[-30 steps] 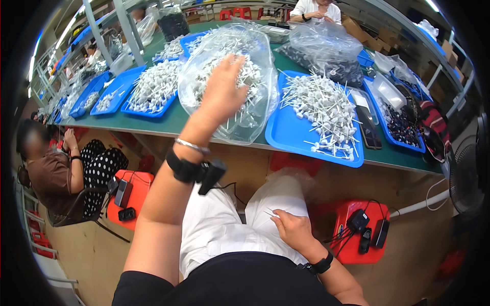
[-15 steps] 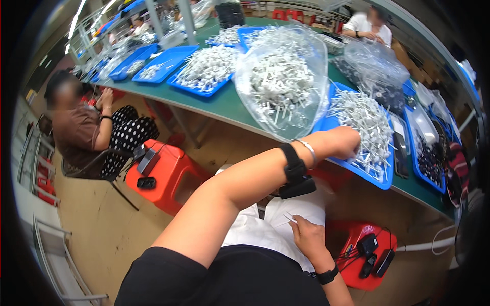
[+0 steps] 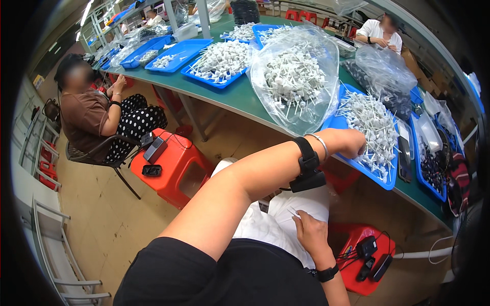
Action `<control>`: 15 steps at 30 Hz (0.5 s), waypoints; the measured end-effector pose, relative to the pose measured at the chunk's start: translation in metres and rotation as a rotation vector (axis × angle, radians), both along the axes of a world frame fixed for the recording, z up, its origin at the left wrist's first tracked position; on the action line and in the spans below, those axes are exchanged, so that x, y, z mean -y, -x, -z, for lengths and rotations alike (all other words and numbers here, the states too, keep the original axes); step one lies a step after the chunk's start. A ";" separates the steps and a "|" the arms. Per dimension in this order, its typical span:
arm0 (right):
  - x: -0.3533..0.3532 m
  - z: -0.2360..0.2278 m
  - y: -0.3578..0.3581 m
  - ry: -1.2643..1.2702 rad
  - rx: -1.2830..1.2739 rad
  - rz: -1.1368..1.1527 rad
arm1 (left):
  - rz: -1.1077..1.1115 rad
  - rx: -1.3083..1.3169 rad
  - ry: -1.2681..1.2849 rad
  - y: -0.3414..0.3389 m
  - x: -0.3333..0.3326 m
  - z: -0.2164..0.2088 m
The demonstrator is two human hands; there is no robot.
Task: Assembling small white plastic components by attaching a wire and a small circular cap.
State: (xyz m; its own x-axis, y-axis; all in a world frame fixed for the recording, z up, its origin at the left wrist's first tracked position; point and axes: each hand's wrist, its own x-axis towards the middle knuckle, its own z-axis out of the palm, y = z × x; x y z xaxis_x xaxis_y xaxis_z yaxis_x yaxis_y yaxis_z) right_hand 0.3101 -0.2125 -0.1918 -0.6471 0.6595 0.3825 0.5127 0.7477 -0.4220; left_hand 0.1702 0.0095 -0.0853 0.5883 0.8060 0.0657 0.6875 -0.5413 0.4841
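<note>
My left arm stretches across to the blue tray [image 3: 390, 179] at the table's front edge. My left hand [image 3: 350, 142] is closed at the near left side of a pile of white plastic parts with thin stems [image 3: 375, 130]. Its fingertips are turned down and mostly hidden, so what they hold cannot be made out. Low over my lap, my right hand [image 3: 312, 232] pinches slim pointed tweezers [image 3: 293, 211], tips up and to the left. Nothing can be seen between the tips.
A clear plastic bag [image 3: 294, 81] of similar white parts stands left of the tray. Further right lies a blue tray of dark parts [image 3: 431, 171]. Red stools [image 3: 171, 166] with small black devices flank me. One person [image 3: 102, 112] sits left; another [image 3: 380, 35] works across the table.
The whole view has shifted, moving most things slightly rightward. My left hand remains at the tray's pile with its fingers curled. My right hand still holds the tweezers over my lap.
</note>
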 end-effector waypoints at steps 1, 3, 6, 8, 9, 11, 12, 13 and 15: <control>0.000 0.000 -0.001 0.000 -0.009 0.001 | -0.008 0.042 0.024 0.001 0.001 -0.001; 0.000 0.000 -0.001 0.000 -0.006 0.000 | -0.017 0.054 0.055 0.000 0.000 -0.006; 0.002 -0.004 -0.002 0.027 0.010 0.001 | -0.044 -0.094 0.034 -0.007 0.008 -0.020; 0.003 -0.007 0.000 0.046 0.026 -0.002 | -0.058 -0.107 0.004 -0.008 0.008 -0.016; 0.004 -0.008 0.000 0.037 0.021 -0.008 | -0.069 -0.120 -0.024 -0.009 0.007 -0.013; 0.005 -0.007 -0.001 0.029 0.015 -0.003 | -0.033 -0.141 -0.028 -0.010 0.010 -0.014; 0.005 -0.008 -0.001 0.019 0.007 -0.008 | 0.000 -0.161 -0.033 -0.010 0.012 -0.014; 0.005 -0.008 -0.002 0.009 0.000 -0.012 | 0.009 -0.159 -0.035 -0.011 0.013 -0.015; 0.004 -0.007 0.001 -0.016 -0.013 -0.028 | 0.031 -0.277 -0.143 -0.013 0.012 -0.016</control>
